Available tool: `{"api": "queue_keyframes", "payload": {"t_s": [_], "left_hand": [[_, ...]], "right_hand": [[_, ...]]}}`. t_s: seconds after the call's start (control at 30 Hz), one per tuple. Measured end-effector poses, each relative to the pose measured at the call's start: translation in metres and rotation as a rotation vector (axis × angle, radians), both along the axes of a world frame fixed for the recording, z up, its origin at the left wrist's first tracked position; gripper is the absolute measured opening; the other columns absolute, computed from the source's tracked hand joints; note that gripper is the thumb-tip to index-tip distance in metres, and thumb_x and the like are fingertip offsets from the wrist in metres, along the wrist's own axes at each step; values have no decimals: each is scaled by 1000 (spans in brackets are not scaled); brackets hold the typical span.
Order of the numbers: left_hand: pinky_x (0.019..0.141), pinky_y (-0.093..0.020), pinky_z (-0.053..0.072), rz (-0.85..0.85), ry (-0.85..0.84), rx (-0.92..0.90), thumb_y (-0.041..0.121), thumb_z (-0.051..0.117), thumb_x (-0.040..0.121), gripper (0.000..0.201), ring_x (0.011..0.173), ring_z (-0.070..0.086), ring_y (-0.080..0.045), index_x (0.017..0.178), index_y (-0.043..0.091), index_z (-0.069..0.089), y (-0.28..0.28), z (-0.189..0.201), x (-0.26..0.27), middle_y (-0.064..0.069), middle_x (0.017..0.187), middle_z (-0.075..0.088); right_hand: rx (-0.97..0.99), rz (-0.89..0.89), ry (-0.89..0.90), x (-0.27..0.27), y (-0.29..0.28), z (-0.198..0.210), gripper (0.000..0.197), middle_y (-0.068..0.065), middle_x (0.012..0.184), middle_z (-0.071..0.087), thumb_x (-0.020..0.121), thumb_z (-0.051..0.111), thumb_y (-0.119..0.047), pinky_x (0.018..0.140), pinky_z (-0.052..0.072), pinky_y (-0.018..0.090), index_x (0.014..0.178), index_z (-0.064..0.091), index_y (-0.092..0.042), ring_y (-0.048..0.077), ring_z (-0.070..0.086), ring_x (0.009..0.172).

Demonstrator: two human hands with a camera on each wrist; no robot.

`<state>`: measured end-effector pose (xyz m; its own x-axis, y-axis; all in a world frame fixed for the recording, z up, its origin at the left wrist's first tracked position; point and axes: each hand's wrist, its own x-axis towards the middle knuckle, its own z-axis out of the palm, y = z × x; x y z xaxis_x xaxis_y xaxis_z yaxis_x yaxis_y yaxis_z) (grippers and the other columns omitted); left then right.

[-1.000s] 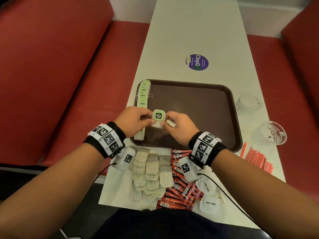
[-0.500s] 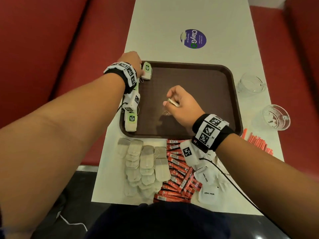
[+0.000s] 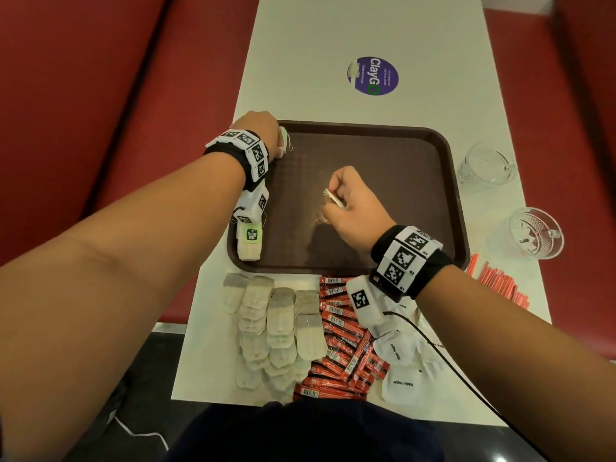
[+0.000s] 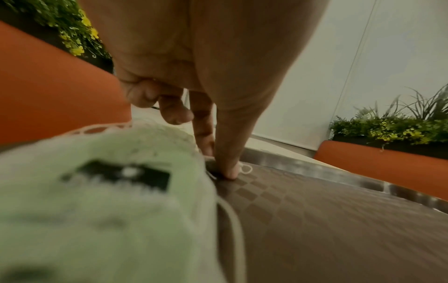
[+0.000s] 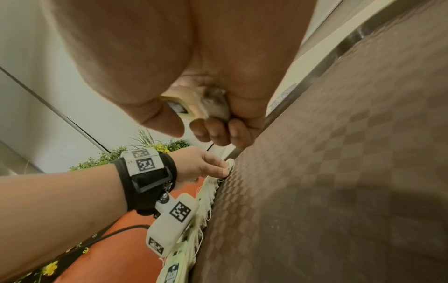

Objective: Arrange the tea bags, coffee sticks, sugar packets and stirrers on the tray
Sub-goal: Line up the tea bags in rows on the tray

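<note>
The left hand reached to the far left corner of the brown tray, thumb and fingertips pinching the last tea bag onto the row of tea bags along the tray's left rim. Over the tray's middle, the right hand was curled around another tea bag. Loose tea bags, coffee sticks and sugar packets lay near the tray's front edge, stirrers off its front right corner.

A café or fast-food dining booth: red padded benches flank a narrow white desk bearing a "ClayGo" clean-up sticker, a brown serving tray, and planters of greenery behind the seats.
</note>
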<state>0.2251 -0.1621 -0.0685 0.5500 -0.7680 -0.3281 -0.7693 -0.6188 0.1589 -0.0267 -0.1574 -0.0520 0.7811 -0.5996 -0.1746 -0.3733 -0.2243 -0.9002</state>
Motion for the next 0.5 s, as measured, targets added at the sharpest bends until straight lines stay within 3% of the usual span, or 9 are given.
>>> {"api": "queue_keyframes", "payload": {"t_s": [0.13, 0.2, 0.27, 0.37, 0.5], "left_hand": [[71, -32, 48, -12, -23, -1, 35, 77, 80, 22, 93, 66, -26, 99, 23, 75, 1, 4, 1, -3, 102, 72], [77, -33, 50, -25, -13, -46, 39, 76, 81, 27, 97, 64, -25, 105, 24, 74, 5, 8, 0, 0, 106, 71], [82, -31, 47, -31, 16, -173, 42, 70, 86, 26, 100, 61, -19, 107, 26, 73, 12, 17, -4, 4, 107, 70], [83, -25, 38, -94, 157, -377, 46, 62, 93, 24, 88, 58, -8, 103, 28, 74, 31, 41, -22, 10, 99, 70], [72, -10, 40, -294, 410, -435, 49, 72, 84, 25, 75, 56, 8, 99, 29, 76, 66, 69, -51, 19, 90, 67]], "right_hand": [[-44, -25, 54, 0, -4, 3, 15, -1, 73, 47, 95, 50, -11, 59, 40, 36, 88, 37, -17, 15, 42, 63], [-76, -18, 76, 1, -7, 1, 11, 0, 73, 55, 95, 52, -16, 63, 45, 37, 87, 45, -10, 17, 50, 64], [-63, -4, 72, 3, -10, -1, 9, 0, 76, 68, 94, 55, -21, 70, 55, 43, 89, 52, -15, 20, 64, 69], [-109, -7, 68, 5, -13, -2, 12, -1, 81, 70, 95, 60, -29, 73, 58, 43, 86, 53, -30, 18, 68, 75], [-141, -27, 52, 7, -14, 3, 12, -5, 80, 67, 95, 65, -32, 68, 55, 34, 87, 56, -32, 15, 65, 73]]}}
